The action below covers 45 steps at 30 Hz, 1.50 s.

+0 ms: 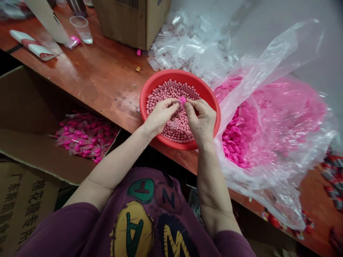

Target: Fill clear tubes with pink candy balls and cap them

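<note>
So, what have the hands got?

Left hand and right hand are both closed on a small pink piece. It looks pinched from either side between thumbs and forefingers, though the fingers hide part of it. It sits right at the grip, above the middle of the basin.

And directly under the grip?

A red plastic basin, thickly filled with pink round beads. Both hands hover just over them.

How much looks done, and how much left?

Judging by how things lie, a fair share is done. Left of the grip, beyond the table edge, an open cardboard box holds a heap of clear packets with pink contents. Yet far more seems left: right of the grip, a clear plastic bag bulges with loose pink pieces, and the basin is well stocked.

Anything ahead of the grip?

A drift of clear plastic sleeves lies on the reddish wooden table, just beside a cardboard carton.
</note>
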Available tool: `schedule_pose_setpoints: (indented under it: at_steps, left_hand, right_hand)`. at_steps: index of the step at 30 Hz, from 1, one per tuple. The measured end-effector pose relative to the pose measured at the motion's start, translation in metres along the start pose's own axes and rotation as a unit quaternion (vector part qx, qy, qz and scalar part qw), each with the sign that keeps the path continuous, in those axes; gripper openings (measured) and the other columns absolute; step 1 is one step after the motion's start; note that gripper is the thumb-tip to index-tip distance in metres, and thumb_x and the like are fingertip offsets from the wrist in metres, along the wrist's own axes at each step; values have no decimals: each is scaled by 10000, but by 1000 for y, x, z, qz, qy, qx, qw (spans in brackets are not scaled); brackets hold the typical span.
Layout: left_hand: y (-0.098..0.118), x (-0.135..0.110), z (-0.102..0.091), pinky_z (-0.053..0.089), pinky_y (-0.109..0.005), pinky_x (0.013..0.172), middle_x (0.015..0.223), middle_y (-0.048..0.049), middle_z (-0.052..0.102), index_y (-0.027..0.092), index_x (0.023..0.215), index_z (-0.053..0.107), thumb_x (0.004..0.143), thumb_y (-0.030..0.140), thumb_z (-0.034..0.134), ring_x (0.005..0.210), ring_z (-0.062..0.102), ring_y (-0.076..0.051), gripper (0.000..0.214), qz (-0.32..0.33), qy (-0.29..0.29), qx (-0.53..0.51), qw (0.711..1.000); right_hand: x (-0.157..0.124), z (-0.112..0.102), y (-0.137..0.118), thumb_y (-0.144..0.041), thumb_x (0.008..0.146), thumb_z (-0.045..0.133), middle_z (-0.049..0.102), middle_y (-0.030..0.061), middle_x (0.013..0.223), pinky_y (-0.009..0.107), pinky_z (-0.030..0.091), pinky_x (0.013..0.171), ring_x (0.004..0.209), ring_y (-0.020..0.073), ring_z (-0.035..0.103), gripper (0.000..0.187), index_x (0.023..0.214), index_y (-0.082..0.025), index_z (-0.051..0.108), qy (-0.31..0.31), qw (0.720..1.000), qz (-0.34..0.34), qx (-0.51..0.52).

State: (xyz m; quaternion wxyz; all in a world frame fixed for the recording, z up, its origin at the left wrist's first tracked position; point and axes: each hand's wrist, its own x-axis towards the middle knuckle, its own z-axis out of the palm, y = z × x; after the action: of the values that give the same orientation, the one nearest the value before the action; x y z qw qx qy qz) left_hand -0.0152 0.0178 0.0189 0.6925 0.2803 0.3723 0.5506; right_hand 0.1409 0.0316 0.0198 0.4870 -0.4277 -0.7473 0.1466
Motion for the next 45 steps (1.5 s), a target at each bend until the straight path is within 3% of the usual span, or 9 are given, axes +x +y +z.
schedule_pose_setpoints:
  at_steps: [6, 13, 17, 22, 25, 27, 32, 38, 45]
  left_hand:
    - [3, -3, 4, 391, -173, 571, 778, 10, 648, 151, 834, 700, 1091, 47, 603, 630, 532, -59, 293, 14, 13, 24, 1000]
    - [-13, 1, -3, 465, -186, 678, 845, 12, 659, 157, 906, 697, 1060, -19, 577, 737, 549, -82, 263, 116, 14, 113, 987]
    - [-16, 1, -5, 452, -208, 682, 838, 11, 644, 155, 913, 707, 1054, 3, 629, 733, 526, -90, 221, 135, -15, 159, 978]
    - [-3, -6, 0, 421, -210, 610, 794, 18, 623, 163, 921, 740, 1059, 76, 670, 650, 518, -80, 177, 48, -24, 69, 996]
    - [1, -9, 0, 443, -203, 615, 826, 8, 679, 169, 932, 754, 1047, 95, 685, 659, 573, -81, 153, 12, -22, 63, 998]
    - [0, -9, -1, 472, -202, 659, 817, 10, 687, 166, 924, 773, 1020, 85, 719, 697, 595, -87, 136, 26, -31, 75, 996]
    - [-4, -6, -1, 518, -206, 784, 797, 9, 710, 142, 830, 786, 957, 4, 739, 784, 624, -90, 193, 75, -25, 88, 993]
    - [-1, -8, 5, 511, -194, 685, 778, 6, 730, 128, 807, 764, 945, -20, 756, 706, 623, -76, 203, 35, 9, 92, 995]
    - [-1, -8, 6, 518, -190, 675, 720, 14, 703, 136, 755, 745, 952, -15, 767, 659, 606, -71, 249, 21, 30, 99, 994]
  right_hand:
    - [-7, 4, 0, -289, 1085, 725, 851, 28, 961, 358, 636, 842, 870, 196, 774, 154, 1043, -254, 869, -8, 1000, 22, 2]
    - [-7, -4, 4, -278, 1118, 669, 816, 54, 948, 360, 633, 811, 861, 207, 757, 176, 1075, -238, 834, -55, 994, -72, -63]
    - [-10, -16, 5, -351, 1136, 640, 794, 64, 942, 374, 625, 789, 853, 215, 740, 230, 1052, -233, 820, -87, 991, -74, -76]
    - [-22, -24, 8, -445, 1115, 632, 792, 85, 1256, 489, 664, 1027, 1149, 263, 748, 316, 1362, -310, 774, -97, 995, 14, 5]
    - [-27, -19, 16, -564, 1095, 650, 766, 71, 1316, 479, 692, 979, 1139, 256, 745, 442, 1492, -370, 662, -20, 992, 101, 78]
    - [-27, -16, 17, -590, 1077, 683, 770, 71, 1261, 452, 698, 923, 1075, 249, 752, 433, 1438, -351, 667, 13, 987, 130, 96]
    - [-22, -17, -2, -359, 1077, 639, 780, 93, 1190, 491, 649, 1034, 1113, 269, 739, 210, 1237, -274, 746, -66, 996, 42, -30]
    - [-29, 2, 0, -322, 857, 821, 664, 221, 1362, 726, 520, 1177, 1309, 448, 625, 693, 1485, -152, 580, -120, 973, 10, -199]
    - [-32, 15, 13, -332, 861, 757, 714, 175, 1216, 688, 581, 1086, 1150, 412, 669, 581, 1404, -192, 606, -87, 966, -55, -235]
